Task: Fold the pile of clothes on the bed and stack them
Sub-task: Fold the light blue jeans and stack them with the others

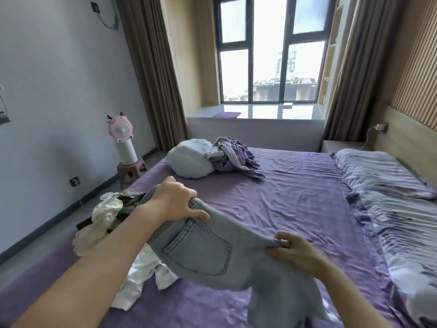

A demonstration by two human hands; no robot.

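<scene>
Both hands (left hand point(176, 201), right hand point(295, 250)) grip jeans point(208, 254).

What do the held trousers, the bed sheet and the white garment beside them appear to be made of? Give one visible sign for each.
Trousers: pale blue denim, with contrast stitching round the patch pocket. Bed sheet: smooth purple woven cloth, fine creases, slight sheen; fibre unclear. White garment: thin, soft fabric that crumples limply; fibre unclear.
</scene>
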